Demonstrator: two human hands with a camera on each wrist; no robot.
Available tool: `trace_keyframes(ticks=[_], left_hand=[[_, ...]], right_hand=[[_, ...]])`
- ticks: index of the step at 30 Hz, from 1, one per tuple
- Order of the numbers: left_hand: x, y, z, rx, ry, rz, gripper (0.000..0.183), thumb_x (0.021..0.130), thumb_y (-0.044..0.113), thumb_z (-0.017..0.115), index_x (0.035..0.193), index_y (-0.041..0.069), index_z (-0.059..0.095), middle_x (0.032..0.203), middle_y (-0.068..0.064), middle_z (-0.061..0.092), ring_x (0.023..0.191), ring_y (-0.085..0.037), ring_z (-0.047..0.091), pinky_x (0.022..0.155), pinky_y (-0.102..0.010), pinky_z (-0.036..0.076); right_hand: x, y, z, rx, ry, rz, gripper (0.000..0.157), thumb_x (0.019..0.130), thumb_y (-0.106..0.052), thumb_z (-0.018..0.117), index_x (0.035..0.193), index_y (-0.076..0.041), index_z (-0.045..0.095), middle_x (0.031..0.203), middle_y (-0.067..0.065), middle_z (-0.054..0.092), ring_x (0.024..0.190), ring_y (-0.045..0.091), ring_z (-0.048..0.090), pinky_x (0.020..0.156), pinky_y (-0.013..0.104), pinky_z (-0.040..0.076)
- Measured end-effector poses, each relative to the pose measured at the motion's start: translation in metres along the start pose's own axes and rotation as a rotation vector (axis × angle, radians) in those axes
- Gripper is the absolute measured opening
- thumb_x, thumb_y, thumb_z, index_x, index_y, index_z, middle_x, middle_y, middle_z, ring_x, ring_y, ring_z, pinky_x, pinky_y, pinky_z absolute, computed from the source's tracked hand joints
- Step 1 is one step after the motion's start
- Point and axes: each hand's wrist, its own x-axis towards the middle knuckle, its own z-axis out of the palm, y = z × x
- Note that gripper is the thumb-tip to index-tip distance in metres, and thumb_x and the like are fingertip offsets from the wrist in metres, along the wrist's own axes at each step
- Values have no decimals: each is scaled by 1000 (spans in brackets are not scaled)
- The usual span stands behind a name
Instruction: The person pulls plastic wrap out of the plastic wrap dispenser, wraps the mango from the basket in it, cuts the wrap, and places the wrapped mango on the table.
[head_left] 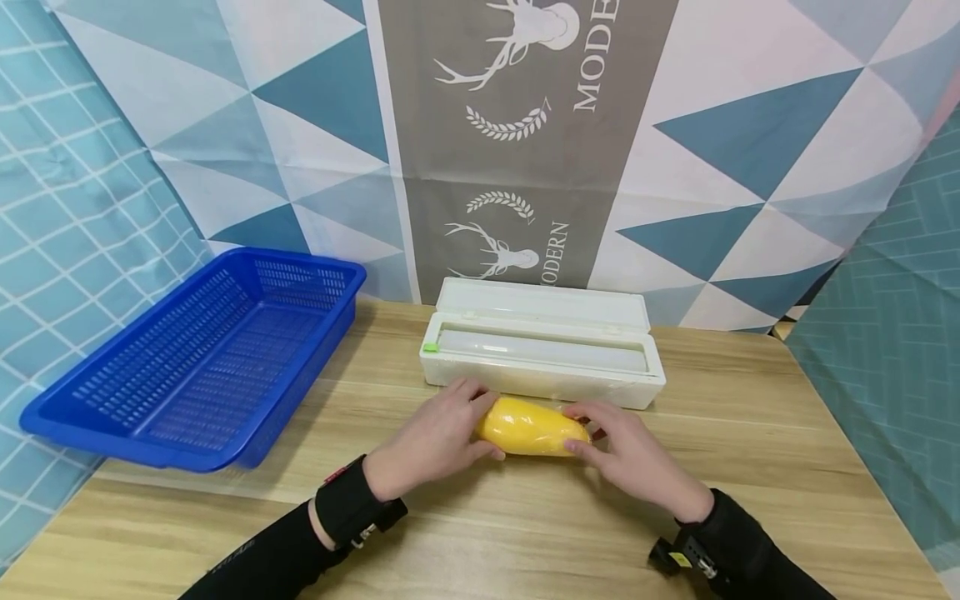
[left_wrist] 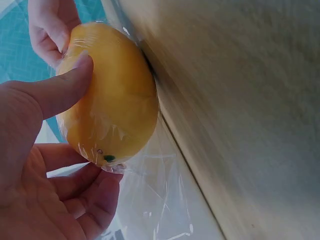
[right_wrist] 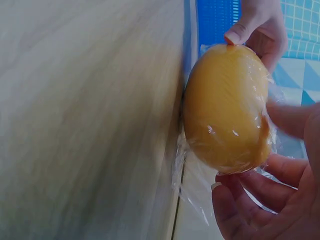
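A yellow mango wrapped in clear cling film lies sideways between both hands, low over the table. My left hand holds its left end, thumb on the near side and fingers on the far side. At the other end my right hand holds it between thumb and fingers; the thumb is blurred in the right wrist view. A small green spot shows on the end of the mango by the left fingers. Loose cling film trails off beneath it in the left wrist view.
Right behind the mango stands a white cling film dispenser, its lid raised, a roll inside and a green slider at its left. To the left sits a blue plastic basket on the wooden table. Patterned cloth hangs behind.
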Motion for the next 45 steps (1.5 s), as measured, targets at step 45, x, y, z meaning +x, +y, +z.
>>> trace_keyframes(ticks=[45], left_hand=[[23,-9,12,94,69,-97,48,102,52,47,107,7,64,95,-3,65,88,-20,57,81,-34,48]], right_hand=[[22,20,-7,286,-31,226,39,105,-32,52,125,-1,62,98,6,61,85,21,53,74,32,44]])
